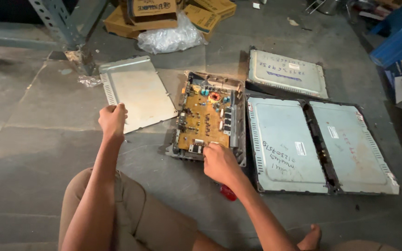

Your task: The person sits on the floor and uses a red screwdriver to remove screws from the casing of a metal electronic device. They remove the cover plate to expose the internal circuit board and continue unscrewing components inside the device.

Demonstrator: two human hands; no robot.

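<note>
The right hand is pressing closed fingers on the circuit board (mid-floor, inside its open case); the left hand, fisted, is gripping the metal cover. Careless pressure could crack components.

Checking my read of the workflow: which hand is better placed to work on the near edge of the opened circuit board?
Right hand, probably: it already rests on the circuit board near edge. Left hand is at the removed metal cover.

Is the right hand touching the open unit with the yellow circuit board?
Touching. The head view shows the right hand with its fingers on the near edge of the circuit board, no gap visible.
</note>
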